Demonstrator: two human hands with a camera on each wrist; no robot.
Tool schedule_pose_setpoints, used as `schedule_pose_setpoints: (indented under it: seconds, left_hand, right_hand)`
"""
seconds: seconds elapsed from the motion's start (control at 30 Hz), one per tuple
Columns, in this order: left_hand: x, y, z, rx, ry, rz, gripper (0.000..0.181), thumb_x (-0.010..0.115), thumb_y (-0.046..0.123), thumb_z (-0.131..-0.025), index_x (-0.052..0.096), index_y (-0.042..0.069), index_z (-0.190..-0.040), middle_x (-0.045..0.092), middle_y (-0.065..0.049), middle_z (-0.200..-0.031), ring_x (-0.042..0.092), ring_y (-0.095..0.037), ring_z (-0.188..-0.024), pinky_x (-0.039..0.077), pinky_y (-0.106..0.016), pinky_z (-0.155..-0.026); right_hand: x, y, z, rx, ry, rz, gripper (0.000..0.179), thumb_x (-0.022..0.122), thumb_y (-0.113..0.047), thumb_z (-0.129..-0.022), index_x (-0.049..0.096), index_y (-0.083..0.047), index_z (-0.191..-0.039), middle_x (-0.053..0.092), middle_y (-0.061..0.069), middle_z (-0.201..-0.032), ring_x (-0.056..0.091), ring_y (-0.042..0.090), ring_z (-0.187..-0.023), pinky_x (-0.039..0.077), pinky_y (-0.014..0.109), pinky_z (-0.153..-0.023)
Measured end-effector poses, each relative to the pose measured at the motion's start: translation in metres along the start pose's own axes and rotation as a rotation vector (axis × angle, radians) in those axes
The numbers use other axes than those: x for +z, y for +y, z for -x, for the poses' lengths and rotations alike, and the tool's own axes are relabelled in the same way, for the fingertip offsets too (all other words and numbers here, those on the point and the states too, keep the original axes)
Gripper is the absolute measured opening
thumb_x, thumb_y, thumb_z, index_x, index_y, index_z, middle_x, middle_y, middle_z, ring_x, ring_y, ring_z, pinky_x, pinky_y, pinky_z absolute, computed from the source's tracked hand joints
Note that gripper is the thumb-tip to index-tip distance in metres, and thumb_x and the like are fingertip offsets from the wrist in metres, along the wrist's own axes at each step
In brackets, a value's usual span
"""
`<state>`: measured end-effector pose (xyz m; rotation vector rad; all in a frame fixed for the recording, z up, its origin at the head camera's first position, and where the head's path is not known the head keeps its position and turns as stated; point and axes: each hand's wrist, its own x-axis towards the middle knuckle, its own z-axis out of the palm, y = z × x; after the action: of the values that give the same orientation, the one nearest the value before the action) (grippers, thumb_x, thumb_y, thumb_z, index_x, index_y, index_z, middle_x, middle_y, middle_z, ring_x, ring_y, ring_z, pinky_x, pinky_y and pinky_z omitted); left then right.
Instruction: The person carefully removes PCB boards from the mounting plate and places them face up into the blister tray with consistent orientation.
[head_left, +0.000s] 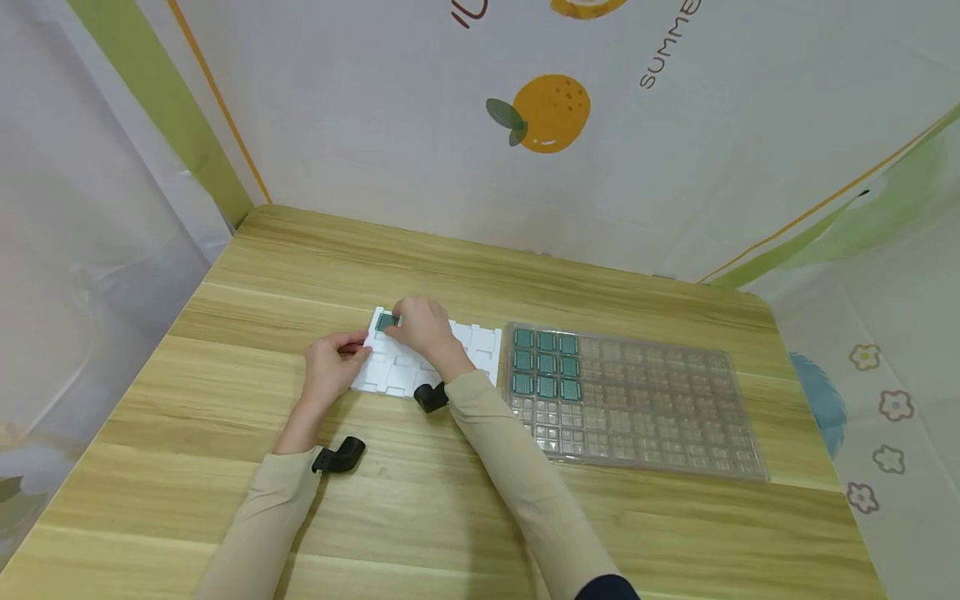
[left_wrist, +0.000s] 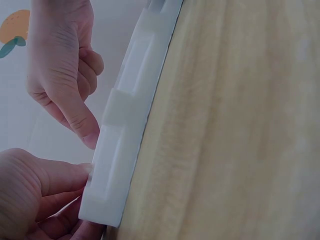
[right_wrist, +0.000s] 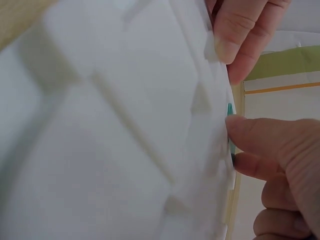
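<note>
A white compartmented tray (head_left: 386, 367) lies on the table in front of me. My left hand (head_left: 330, 365) grips its left edge, the thumb on top and the fingers below in the left wrist view. Over the tray's far left corner, my right hand (head_left: 424, 327) pinches a small green square chip (head_left: 386, 322) between thumb and finger. In the right wrist view only a thin edge of that chip (right_wrist: 230, 109) shows beside the thumb. The right hand and forearm cover part of the tray's middle.
To the right of the white tray lies a large clear plastic tray (head_left: 663, 400) with many small pockets. Several green chips (head_left: 547, 364) fill its far left pockets. The wooden table (head_left: 420, 517) ends at a white curtain (head_left: 420, 167) with fruit prints.
</note>
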<state>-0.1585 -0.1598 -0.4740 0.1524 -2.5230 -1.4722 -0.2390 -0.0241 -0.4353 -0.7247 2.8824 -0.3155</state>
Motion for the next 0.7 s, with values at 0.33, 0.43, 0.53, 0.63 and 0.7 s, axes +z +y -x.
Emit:
schedule_pose_setpoints:
  seconds: [0.33,0.43,0.53,0.63,0.7]
  left_hand:
    - [0.0017,-0.0003,0.0001,0.001,0.014,0.000,0.020,0.065,-0.008,-0.080,0.067,-0.014,-0.099,0.066,-0.029,-0.087,0.061,-0.032,-0.078,0.038,-0.003,-0.059]
    - [0.0013,0.0001,0.0000,0.000,0.013,-0.002,0.020,0.064,-0.008,-0.080,0.066,-0.014,-0.099,0.066,-0.029,-0.087,0.061,-0.033,-0.078,0.038,-0.003,-0.059]
    - [0.0009,0.0004,0.0000,-0.003,0.008,-0.003,0.020,0.064,-0.008,-0.081,0.066,-0.014,-0.100,0.066,-0.029,-0.088,0.061,-0.033,-0.079,0.039,-0.003,-0.059]
    - [0.0005,0.0005,0.0001,-0.006,0.003,-0.005,0.021,0.064,-0.008,-0.081,0.066,-0.014,-0.101,0.066,-0.029,-0.089,0.061,-0.034,-0.080,0.038,-0.004,-0.059]
    - [0.0003,0.0005,0.0003,-0.008,0.001,-0.006,0.021,0.064,-0.008,-0.082,0.066,-0.014,-0.101,0.065,-0.029,-0.090,0.061,-0.034,-0.080,0.038,-0.004,-0.060]
  right_hand:
    - [0.0023,-0.0007,-0.0022,-0.017,0.007,0.003,0.023,0.068,-0.032,-0.086,0.065,-0.013,-0.074,0.056,-0.004,-0.068,0.043,0.009,-0.060,0.037,0.022,-0.052]
    - [0.0013,-0.0010,-0.0018,-0.017,-0.001,-0.007,0.021,0.068,-0.031,-0.086,0.066,-0.012,-0.077,0.057,-0.003,-0.070,0.043,0.009,-0.060,0.036,0.022,-0.052]
    - [-0.0002,-0.0011,-0.0011,-0.021,-0.001,-0.006,0.020,0.067,-0.031,-0.086,0.070,-0.011,-0.087,0.064,-0.003,-0.078,0.047,0.009,-0.063,0.040,0.023,-0.056]
    - [-0.0018,-0.0010,0.0000,-0.028,0.003,-0.004,0.025,0.068,-0.031,-0.086,0.071,-0.011,-0.101,0.069,-0.002,-0.093,0.056,0.009,-0.072,0.047,0.024,-0.065]
    - [-0.0029,-0.0010,0.0009,-0.032,0.004,-0.009,0.029,0.068,-0.031,-0.086,0.071,-0.011,-0.107,0.070,-0.001,-0.100,0.060,0.010,-0.079,0.049,0.025,-0.070]
